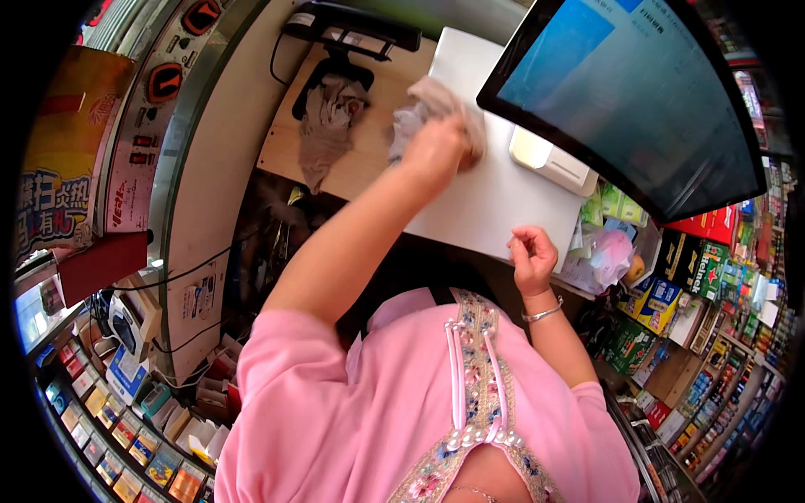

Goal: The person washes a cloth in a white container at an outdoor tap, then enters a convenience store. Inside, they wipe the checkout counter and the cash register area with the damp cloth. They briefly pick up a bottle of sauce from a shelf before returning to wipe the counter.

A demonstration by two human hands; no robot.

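My left hand (438, 144) is closed on a crumpled greyish-beige cloth (474, 138), blurred by motion, over the seam where the wooden board meets the white counter top (470, 205). A paler, whitish bunch of fabric (406, 126) shows beside that hand; whether it is part of the same cloth I cannot tell. Near the counter's front edge, my right hand (534, 258) has its fingers curled in and nothing visible in them. A second beige cloth (329, 126) lies bunched on the wooden board (277, 142) to the left, partly over a black stand.
A large monitor (629, 109) overhangs the counter at the right, with a white box-shaped device (549, 159) below it. A black device (352, 29) stands at the back left. Packed goods (654, 306) and a pink plastic bag (610, 256) crowd the right side. Cables (201, 270) hang at left.
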